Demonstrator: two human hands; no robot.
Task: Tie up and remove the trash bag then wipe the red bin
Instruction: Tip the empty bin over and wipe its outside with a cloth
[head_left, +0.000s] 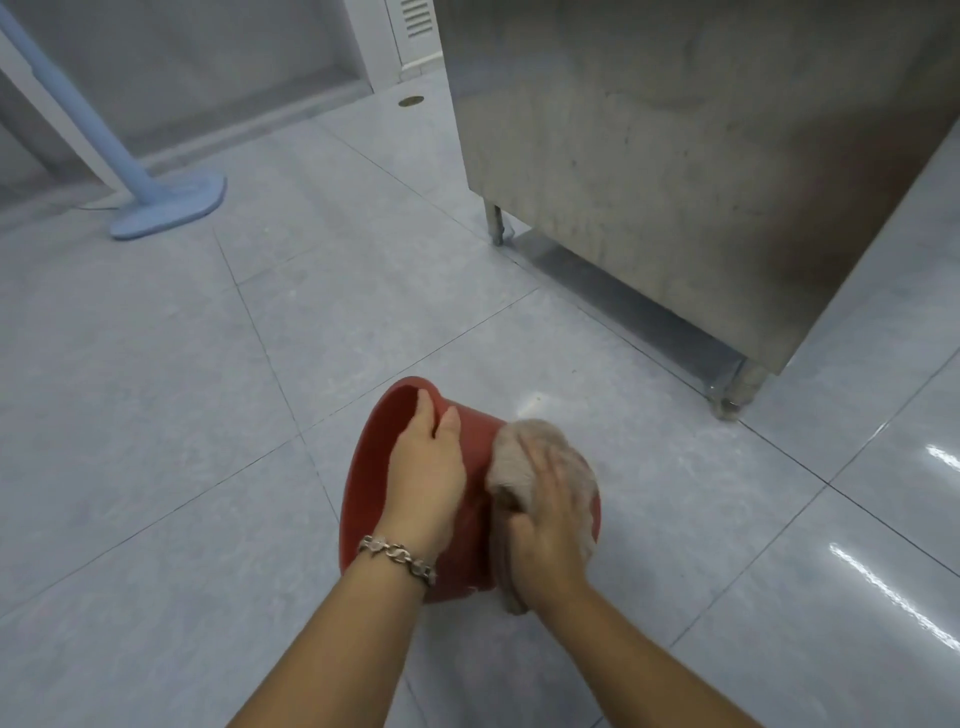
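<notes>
The red bin (370, 467) lies tipped on its side on the tiled floor, its mouth facing left. My left hand (427, 465) grips its upper rim, with the fingers curled over the edge into the mouth. My right hand (549, 525) presses a beige cloth (524, 452) flat against the bin's bottom end, on the right. The cloth covers most of that end and hangs down below my wrist. No trash bag is in view.
A stainless steel cabinet (675, 156) on short legs stands behind and to the right of the bin. A light blue stand with a flat base (171, 205) rests on the floor at the far left. Grey glossy tiles (156, 415) surround the bin.
</notes>
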